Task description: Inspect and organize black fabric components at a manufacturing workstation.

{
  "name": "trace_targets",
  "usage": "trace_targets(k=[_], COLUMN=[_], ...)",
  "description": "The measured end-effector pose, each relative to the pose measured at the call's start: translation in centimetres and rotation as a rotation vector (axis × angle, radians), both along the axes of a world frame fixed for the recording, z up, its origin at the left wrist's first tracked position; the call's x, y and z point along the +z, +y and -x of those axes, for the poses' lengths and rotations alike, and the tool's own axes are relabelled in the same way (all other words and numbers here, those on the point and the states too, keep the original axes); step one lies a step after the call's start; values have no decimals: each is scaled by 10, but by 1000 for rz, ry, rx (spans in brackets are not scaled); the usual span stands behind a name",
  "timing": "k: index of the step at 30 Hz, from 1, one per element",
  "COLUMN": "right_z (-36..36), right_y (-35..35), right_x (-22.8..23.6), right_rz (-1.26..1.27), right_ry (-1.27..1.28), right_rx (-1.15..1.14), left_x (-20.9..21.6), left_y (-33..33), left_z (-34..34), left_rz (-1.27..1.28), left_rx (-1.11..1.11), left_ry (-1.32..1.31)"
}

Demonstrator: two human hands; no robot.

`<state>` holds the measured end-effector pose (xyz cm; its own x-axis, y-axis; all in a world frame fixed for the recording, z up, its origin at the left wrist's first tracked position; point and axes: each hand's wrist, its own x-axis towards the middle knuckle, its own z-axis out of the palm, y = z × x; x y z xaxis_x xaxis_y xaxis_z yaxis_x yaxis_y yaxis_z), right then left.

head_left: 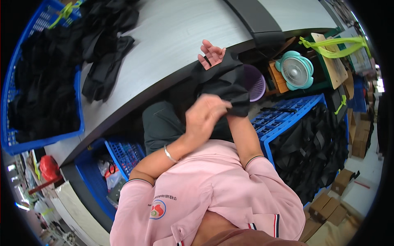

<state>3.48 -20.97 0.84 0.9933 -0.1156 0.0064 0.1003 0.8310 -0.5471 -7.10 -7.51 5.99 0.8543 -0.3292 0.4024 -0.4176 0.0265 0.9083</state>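
A black fabric sleeve [223, 84] surrounds my right forearm, hiding the wrist. Beyond its far end my right hand [212, 55] comes out palm up, its fingers apart and slightly curled. A thin black strip crosses one of those fingers. My left hand [202, 117], a little blurred, reaches across my body and pinches the near edge of the sleeve. The silver bracelet [169, 154] is on my left wrist. Both hands are above my lap, in front of the grey table [164, 41].
Black fabric pieces [107, 67] spill from a blue crate [80, 112] at left. Another blue crate [287, 115] with black pieces stands at right. Beyond it are a purple basket [256, 84] and a turquoise fan [294, 70]. Cardboard boxes [328, 207] lie lower right.
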Motion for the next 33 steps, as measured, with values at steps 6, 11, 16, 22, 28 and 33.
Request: trace_targets(k=[6,11,16,22,28,33], right_z=[22,17,30,-20,-68,-59], right_y=[29,31,49,34,3,3], right_x=[18,23,19,48,62,39], right_rz=[125,87,1304,483,291,175], right_ry=[55,-4,-323,383,461,277], right_rx=[-44,-34,-217,43,-297,-325], left_x=[9,5,1,10,4,-12], left_y=[23,37,48,30,12,15], left_z=[-48,-57,-92,-78,-18,-34], left_rz=[209,-215,-152,-61,-250,-58], left_rx=[214,233,415,535,174,142], left_ry=[22,-95,26,-131,-546,-16])
